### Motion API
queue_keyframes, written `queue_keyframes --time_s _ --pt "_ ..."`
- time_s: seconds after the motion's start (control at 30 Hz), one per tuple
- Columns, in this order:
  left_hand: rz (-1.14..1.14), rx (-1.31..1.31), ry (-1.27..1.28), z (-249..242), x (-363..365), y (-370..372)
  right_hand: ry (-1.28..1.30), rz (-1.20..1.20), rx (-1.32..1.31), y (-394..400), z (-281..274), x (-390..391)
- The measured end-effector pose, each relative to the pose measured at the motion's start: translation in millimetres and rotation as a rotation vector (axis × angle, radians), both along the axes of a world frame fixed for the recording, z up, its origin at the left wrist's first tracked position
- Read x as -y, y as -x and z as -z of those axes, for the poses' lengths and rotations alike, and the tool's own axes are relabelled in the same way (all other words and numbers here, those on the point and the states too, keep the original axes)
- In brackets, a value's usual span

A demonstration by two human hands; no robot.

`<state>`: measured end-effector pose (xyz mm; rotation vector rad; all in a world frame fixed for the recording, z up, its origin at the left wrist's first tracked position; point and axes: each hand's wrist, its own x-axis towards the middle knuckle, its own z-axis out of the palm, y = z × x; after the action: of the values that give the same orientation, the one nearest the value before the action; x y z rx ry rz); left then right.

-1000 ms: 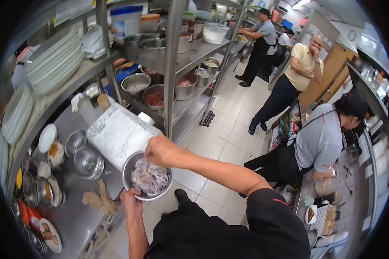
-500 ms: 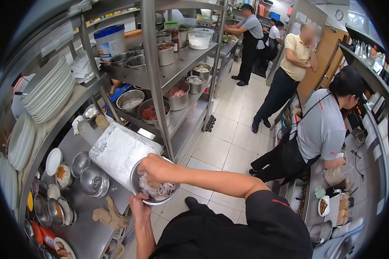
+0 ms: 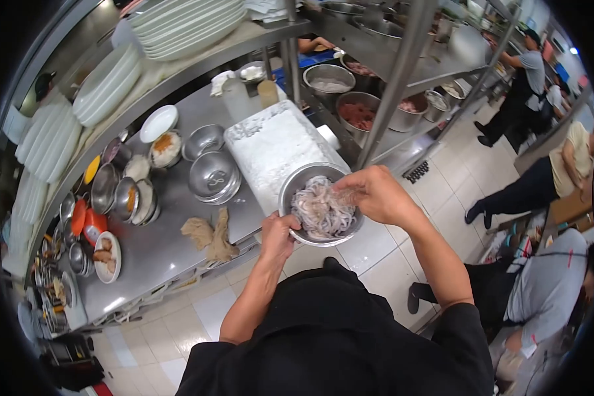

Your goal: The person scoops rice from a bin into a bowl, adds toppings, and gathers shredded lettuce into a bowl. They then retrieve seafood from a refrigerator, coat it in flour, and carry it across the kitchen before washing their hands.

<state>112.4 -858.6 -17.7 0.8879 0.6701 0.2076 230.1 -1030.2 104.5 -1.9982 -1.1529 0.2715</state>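
Observation:
A round metal bowl is held in front of my body, over the table's edge. It contains a heap of pale, purplish strips that look like cut squid. My left hand is closed on the bowl's near left rim, thumb on top. Reaching in from the right, my right hand has its fingers bent together at the top of the heap, with some strips at the fingertips. Just beyond the bowl lies a tray of white powder, like flour.
Stacked metal bowls and a crumpled brown cloth are on the steel table to the left. Beside the powder tray rises a shelf post. White plates are stacked above. A co-worker in grey stands at right.
The view has swung left, bringing more of the table into sight. My right hand has come up from inside the bowl to its right side. My left hand still grips the rim.

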Motion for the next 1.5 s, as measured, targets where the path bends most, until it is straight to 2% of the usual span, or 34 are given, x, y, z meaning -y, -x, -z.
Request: queue_keyframes --time_s 0.07,0.13,0.17,0.23,0.27,0.33,0.37,0.4,0.53,0.63,0.7,0.8,0.87,0.93,1.0,1.07,1.13,1.17,1.2,1.27,1.33,1.4,1.47,1.5 --pt "0.019 0.001 0.013 2.9 -4.9 -2.2 -0.023 0.166 -0.175 -4.2 4.6 -6.7" --pt "0.067 -0.014 0.002 3.1 -7.0 -2.5 -0.120 0.142 -0.118 -10.2 31.2 -14.2" --pt "0.073 -0.014 -0.002 2.8 -8.2 -0.4 -0.009 0.063 -0.064 -11.1 39.1 -19.4" --pt "-0.160 0.037 0.015 5.4 4.5 -9.6 0.220 -0.001 0.056 -11.3 45.8 -17.0" --pt "-0.062 0.067 -0.012 21.4 -1.6 -8.1 0.341 -0.007 0.106 -1.8 52.3 -24.8" --pt "0.025 0.110 0.008 10.8 0.5 -7.8 0.416 -0.125 0.237 -3.1 75.1 -34.1" --pt "-0.002 0.092 -0.011 14.5 1.2 -7.8 0.339 -0.084 0.173 2.1 75.9 -30.3" --pt "-0.072 0.059 -0.002 16.3 4.9 -10.6 0.409 -0.028 0.196 4.3 87.6 -34.4" --pt "0.036 -0.012 -0.080 29.2 0.4 -11.0 0.311 -0.009 0.075 -0.2 125.8 -34.1" --pt "0.080 -0.044 -0.048 46.8 -4.8 -11.9 0.321 0.035 0.046 -5.1 127.1 -31.1" --pt "0.089 -0.048 0.028 39.3 2.8 -17.3 0.341 0.111 0.118 -5.5 124.2 -29.3" --pt "0.096 0.022 0.045 28.0 14.5 -23.1 0.400 0.174 0.087 7.3 99.5 -24.2" --pt "0.120 -0.029 0.040 45.0 4.2 -18.5 0.363 0.159 0.134 17.5 85.9 -21.8" --pt "0.123 -0.011 -0.041 76.4 -6.6 -16.4 0.426 0.194 -0.050 21.9 63.6 -21.5" --pt "0.123 -0.023 -0.040 61.4 0.3 -15.6 0.434 0.210 -0.034 21.4 83.9 -20.7" --pt "0.139 0.065 0.048 57.7 5.3 -12.7 0.422 0.233 0.166 29.7 107.8 -20.0" --pt "0.163 0.071 0.106 60.9 6.1 -14.3 0.385 0.195 0.069 28.2 122.6 -23.5" --pt "0.163 0.049 0.053 71.8 2.1 -14.8 0.404 0.197 -0.010 22.9 130.0 -27.3" --pt "0.157 0.021 -0.006 71.2 -2.2 -8.0 0.418 0.191 -0.093 21.5 133.4 -31.6" --pt "0.219 -0.063 0.010 60.9 -5.5 -4.0 0.384 0.194 0.066 17.8 130.5 -29.0" --pt "0.120 -0.030 0.036 52.6 2.4 -4.8 0.324 0.339 0.099 20.5 125.3 -33.8" --pt "0.057 -0.035 -0.029 48.6 5.8 -7.1 0.382 0.356 0.153 30.9 115.6 -36.8" --pt "0.069 0.031 -0.011 42.8 8.8 -8.3 0.468 0.137 -0.018 34.6 88.4 -31.3" --pt "0.071 0.049 -0.009 41.6 9.0 -8.0 0.474 0.174 -0.100 34.3 74.2 -29.9"
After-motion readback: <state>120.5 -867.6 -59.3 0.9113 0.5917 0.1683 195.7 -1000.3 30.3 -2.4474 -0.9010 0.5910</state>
